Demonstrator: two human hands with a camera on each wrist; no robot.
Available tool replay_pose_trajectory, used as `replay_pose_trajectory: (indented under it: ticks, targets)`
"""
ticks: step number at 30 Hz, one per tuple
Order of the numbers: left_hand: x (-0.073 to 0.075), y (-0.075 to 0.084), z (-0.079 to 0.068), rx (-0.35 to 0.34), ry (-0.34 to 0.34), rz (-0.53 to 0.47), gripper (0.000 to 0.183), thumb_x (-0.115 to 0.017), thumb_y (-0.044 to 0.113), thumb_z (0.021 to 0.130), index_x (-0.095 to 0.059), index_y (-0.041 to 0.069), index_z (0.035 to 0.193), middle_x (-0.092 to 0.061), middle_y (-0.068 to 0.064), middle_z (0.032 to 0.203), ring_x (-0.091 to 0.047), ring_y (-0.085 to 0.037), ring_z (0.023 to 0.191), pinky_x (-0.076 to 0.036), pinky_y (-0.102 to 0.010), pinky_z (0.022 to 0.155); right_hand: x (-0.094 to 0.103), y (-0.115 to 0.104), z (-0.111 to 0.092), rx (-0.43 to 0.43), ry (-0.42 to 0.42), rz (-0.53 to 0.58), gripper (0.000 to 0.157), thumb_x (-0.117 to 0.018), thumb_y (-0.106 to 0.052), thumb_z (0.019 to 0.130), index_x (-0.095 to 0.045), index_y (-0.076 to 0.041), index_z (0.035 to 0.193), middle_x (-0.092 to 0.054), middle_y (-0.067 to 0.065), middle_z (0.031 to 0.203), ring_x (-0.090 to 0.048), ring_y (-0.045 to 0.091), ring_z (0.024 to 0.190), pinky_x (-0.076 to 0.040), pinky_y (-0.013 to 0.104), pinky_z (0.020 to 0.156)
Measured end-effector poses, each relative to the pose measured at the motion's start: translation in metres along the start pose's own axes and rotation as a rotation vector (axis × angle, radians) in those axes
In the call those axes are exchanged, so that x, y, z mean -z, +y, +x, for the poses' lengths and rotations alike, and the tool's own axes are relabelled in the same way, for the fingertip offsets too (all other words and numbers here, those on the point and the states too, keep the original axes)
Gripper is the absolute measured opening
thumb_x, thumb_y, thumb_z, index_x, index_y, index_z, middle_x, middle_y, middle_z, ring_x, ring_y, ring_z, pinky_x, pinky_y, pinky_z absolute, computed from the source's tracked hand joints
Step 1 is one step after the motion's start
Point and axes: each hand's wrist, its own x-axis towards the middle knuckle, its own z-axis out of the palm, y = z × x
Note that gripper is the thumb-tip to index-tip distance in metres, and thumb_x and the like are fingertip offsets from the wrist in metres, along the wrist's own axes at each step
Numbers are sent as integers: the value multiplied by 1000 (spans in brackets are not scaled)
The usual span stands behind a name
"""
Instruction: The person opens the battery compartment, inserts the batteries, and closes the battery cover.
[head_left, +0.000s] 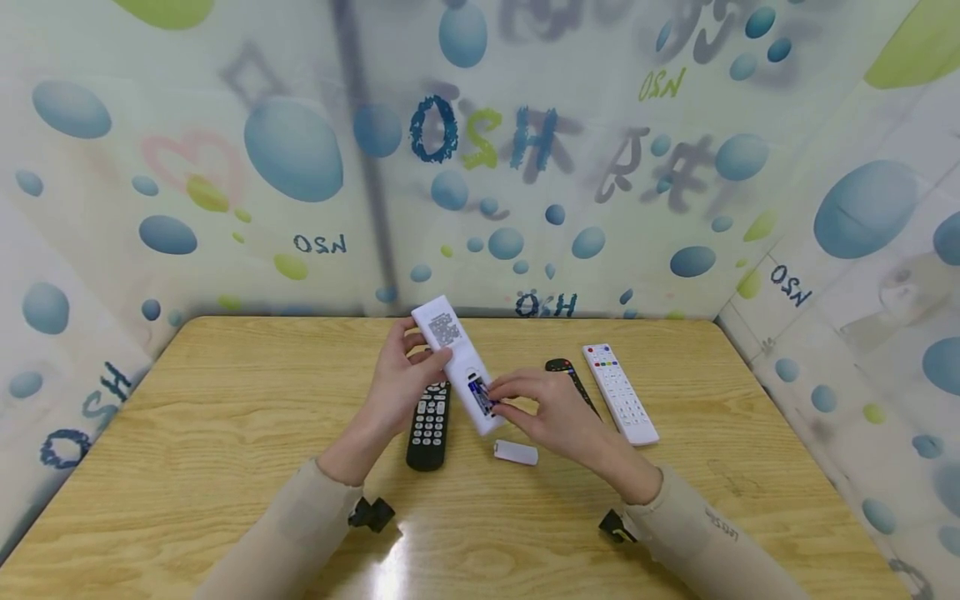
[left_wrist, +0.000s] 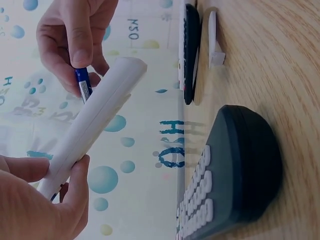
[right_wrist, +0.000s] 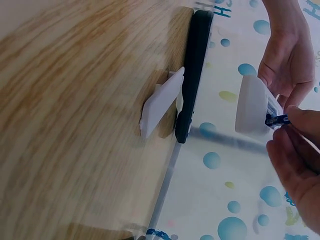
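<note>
My left hand [head_left: 401, 371] grips a white remote control [head_left: 457, 354] above the table, its back turned up with a printed label and an uncovered battery compartment. Thumb and fingers of my right hand [head_left: 551, 408] pinch a blue battery [left_wrist: 83, 84] at that compartment. In the right wrist view the battery [right_wrist: 277, 120] sticks out at an angle, one end at the compartment. Blue shows inside the compartment in the head view, though how many batteries lie there is hard to tell. A loose white battery cover [head_left: 516, 452] lies on the table below the remote.
A black remote [head_left: 427, 429] lies under my left hand. To the right are another black remote [head_left: 573, 379], partly hidden by my right hand, and a white remote [head_left: 621, 396] with its buttons up. The wooden table [head_left: 247, 392] meets a patterned backdrop [head_left: 300, 283] at its far edge.
</note>
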Motion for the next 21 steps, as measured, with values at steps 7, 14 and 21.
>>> replay_pose_trajectory:
  ticks: [7,14,21]
  targets:
    - [1,2,-1,0,-3,-13,60,-60,-9,98,-33,3,150,-51,-23,130,-60,-31,108,-60,-32,79,0,3,-2,-100,13,35,20,-85,-2,84,-73,-7,100,-71,2,109,-67,17,99,-61,37,79]
    - [0,6,-3,7,-17,-18,58,-60,-8,99,-34,5,149,-53,-22,131,-61,-32,110,-60,-34,80,1,4,-2,-300,-36,171,43,-84,-3,85,-64,-4,122,-67,5,114,-66,24,105,-61,43,83]
    - [0,6,-2,-8,-35,-4,58,-60,-9,98,-35,4,149,-53,-23,132,-62,-32,109,-60,-34,79,3,7,-1,-443,-104,329,59,-80,-2,89,-54,-7,141,-66,7,119,-67,23,106,-59,32,86]
